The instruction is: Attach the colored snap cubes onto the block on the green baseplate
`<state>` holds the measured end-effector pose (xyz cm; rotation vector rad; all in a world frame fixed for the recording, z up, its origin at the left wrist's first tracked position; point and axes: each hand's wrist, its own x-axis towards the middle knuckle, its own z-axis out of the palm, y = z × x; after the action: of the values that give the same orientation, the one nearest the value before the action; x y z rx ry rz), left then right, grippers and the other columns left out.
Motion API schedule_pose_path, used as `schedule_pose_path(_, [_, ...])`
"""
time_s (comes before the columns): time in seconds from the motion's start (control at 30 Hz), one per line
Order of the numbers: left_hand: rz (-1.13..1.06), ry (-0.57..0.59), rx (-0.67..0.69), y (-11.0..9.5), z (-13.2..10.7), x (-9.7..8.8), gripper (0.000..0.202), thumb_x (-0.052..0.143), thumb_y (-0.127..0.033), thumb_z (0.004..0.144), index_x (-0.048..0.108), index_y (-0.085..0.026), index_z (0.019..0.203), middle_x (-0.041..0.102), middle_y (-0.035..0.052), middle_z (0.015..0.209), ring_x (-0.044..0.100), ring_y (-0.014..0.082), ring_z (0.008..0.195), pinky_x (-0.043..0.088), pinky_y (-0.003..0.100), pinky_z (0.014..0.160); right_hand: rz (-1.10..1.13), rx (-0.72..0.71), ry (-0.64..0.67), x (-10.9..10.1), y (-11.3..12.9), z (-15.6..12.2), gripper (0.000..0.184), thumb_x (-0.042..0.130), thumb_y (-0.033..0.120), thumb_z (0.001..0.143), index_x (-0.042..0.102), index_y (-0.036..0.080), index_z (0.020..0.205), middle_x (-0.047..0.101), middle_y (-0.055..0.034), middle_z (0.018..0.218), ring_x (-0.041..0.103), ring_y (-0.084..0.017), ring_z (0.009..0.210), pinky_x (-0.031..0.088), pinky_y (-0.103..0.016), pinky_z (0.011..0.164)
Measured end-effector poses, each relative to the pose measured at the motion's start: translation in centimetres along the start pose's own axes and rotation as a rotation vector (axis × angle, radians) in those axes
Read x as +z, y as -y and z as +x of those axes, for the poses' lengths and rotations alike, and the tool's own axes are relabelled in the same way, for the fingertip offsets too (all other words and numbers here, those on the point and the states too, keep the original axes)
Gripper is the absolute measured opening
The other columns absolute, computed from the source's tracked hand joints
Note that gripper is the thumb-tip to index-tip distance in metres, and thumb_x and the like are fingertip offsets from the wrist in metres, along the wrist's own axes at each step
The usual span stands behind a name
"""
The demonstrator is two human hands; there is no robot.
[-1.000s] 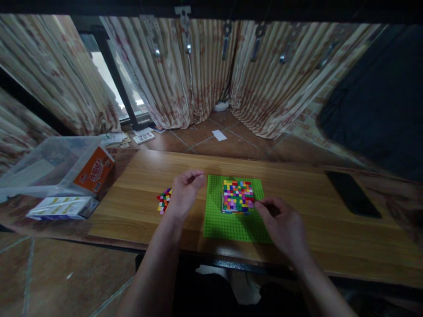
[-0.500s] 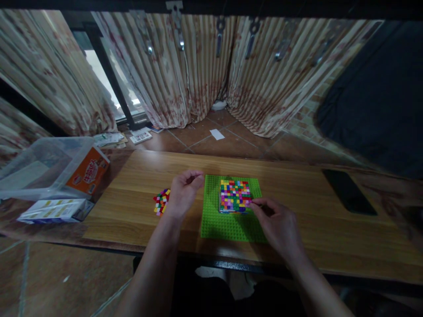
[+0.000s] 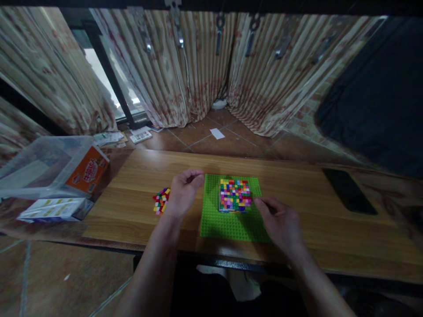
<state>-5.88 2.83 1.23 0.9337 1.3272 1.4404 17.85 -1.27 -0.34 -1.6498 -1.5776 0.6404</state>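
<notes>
Since half a second ago, the right hand (image 3: 282, 223) has eased slightly away from the right edge of the multicoloured brick block (image 3: 235, 194), while the left hand (image 3: 183, 191) has hardly moved. Both have thumb and forefinger drawn nearly together; whether either pinches a brick is too small to tell. The block sits on the green studded baseplate (image 3: 218, 228), which lies on the wooden worktop (image 3: 128, 193). Working at that edge probably calls for lining bricks up squarely, pressing straight down and bracing the opposite side. Counted: two hands, one block, one baseplate, one clear plastic bin (image 3: 49, 190), and one heap of loose bricks (image 3: 160, 202), its pieces uncountable.
</notes>
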Motion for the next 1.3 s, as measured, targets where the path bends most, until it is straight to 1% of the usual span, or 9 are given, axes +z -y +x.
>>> schedule_pose_path(0.2, [-0.007, -0.002, -0.012, -0.1, -0.2, 0.1, 0.014, 0.074, -0.024, 0.065, 0.074, -0.017, 0.077, 0.068, 0.0003, 0.072, 0.059, 0.0126, 0.070, 0.047, 0.025, 0.071, 0.026, 0.085, 0.018, 0.5, 0.5, 0.4, 0.044, 0.055, 0.056, 0.085, 0.076, 0.018, 0.083, 0.075, -0.0071, 0.075, 0.066, -0.022, 0.068, 0.045, -0.030, 0.061])
schedule_pose_path(0.5, [-0.009, 0.002, -0.002, -0.1, -0.3, 0.0, 0.014, 0.074, -0.024, 0.066, 0.073, -0.017, 0.077, 0.068, 0.0000, 0.073, 0.059, 0.0124, 0.070, 0.047, 0.024, 0.072, 0.156, 0.191, 0.027, 1.2, 0.0, 0.6, 0.046, 0.061, 0.058, 0.079, 0.076, 0.015, 0.084, 0.073, -0.0067, 0.072, 0.064, -0.021, 0.064, 0.044, -0.030, 0.059])
schedule_pose_path(0.73, [-0.010, 0.009, -0.015, -0.1, -0.2, 0.1, 0.015, 0.074, -0.025, 0.065, 0.074, -0.016, 0.077, 0.068, 0.0003, 0.072, 0.059, 0.0123, 0.069, 0.046, 0.024, 0.070, 0.206, 0.204, 0.004, 1.5, 0.3, 0.5, 0.043, 0.064, 0.056, 0.078, 0.075, 0.015, 0.081, 0.073, -0.0065, 0.070, 0.062, -0.020, 0.063, 0.044, -0.029, 0.060])
schedule_pose_path(0.93, [-0.001, 0.005, -0.019, 0.0, -0.2, 0.0, 0.017, 0.075, -0.027, 0.064, 0.073, -0.016, 0.078, 0.067, 0.0001, 0.072, 0.059, 0.0124, 0.069, 0.046, 0.024, 0.070, 0.241, 0.218, 0.030, 1.7, -0.2, 0.5, 0.043, 0.063, 0.057, 0.078, 0.073, 0.015, 0.080, 0.072, -0.0058, 0.071, 0.063, -0.020, 0.065, 0.044, -0.029, 0.061])
schedule_pose_path(1.0, [-0.007, -0.014, -0.012, -0.1, -0.1, -0.2, 0.019, 0.075, -0.027, 0.064, 0.072, -0.015, 0.078, 0.067, -0.0002, 0.072, 0.059, 0.0122, 0.069, 0.047, 0.025, 0.071, 0.222, 0.188, 0.010, 1.5, -0.2, 0.5, 0.043, 0.061, 0.056, 0.081, 0.073, 0.015, 0.081, 0.071, -0.0048, 0.069, 0.063, -0.020, 0.064, 0.044, -0.028, 0.059])
schedule_pose_path(1.03, [-0.016, -0.030, -0.006, -0.1, 0.0, -0.3, 0.020, 0.076, -0.027, 0.063, 0.072, -0.015, 0.078, 0.067, -0.0004, 0.073, 0.059, 0.0119, 0.069, 0.047, 0.025, 0.072, 0.202, 0.164, -0.024, 1.3, -0.1, 0.4, 0.042, 0.060, 0.055, 0.082, 0.072, 0.015, 0.081, 0.070, -0.0039, 0.067, 0.062, -0.019, 0.062, 0.043, -0.028, 0.057])
schedule_pose_path(1.17, [-0.080, -0.148, 0.033, -0.7, 0.4, -1.2, 0.022, 0.076, -0.029, 0.064, 0.071, -0.015, 0.080, 0.066, -0.0004, 0.070, 0.058, 0.0106, 0.066, 0.046, 0.024, 0.069, 0.156, 0.009, -0.245, 0.9, 1.2, 0.0, 0.032, 0.060, 0.046, 0.087, 0.069, 0.017, 0.077, 0.065, -0.0003, 0.064, 0.059, -0.015, 0.059, 0.043, -0.026, 0.056])
schedule_pose_path(1.23, [-0.113, -0.224, 0.059, -1.1, 0.5, -2.0, 0.023, 0.076, -0.031, 0.065, 0.070, -0.015, 0.080, 0.065, -0.0001, 0.068, 0.058, 0.0099, 0.064, 0.046, 0.023, 0.066, 0.170, -0.128, -0.254, 1.4, 2.3, -0.7, 0.025, 0.061, 0.040, 0.088, 0.069, 0.019, 0.078, 0.066, -0.0001, 0.069, 0.061, -0.015, 0.064, 0.046, -0.026, 0.060])
schedule_pose_path(1.3, [-0.147, -0.298, 0.080, -1.6, 0.7, -2.9, 0.024, 0.076, -0.032, 0.064, 0.070, -0.015, 0.080, 0.064, -0.0003, 0.068, 0.057, 0.0086, 0.062, 0.045, 0.022, 0.065, 0.182, -0.290, -0.168, 2.4, 3.4, -1.6, 0.017, 0.061, 0.032, 0.090, 0.068, 0.021, 0.081, 0.068, -0.0006, 0.078, 0.064, -0.015, 0.072, 0.048, -0.026, 0.066])
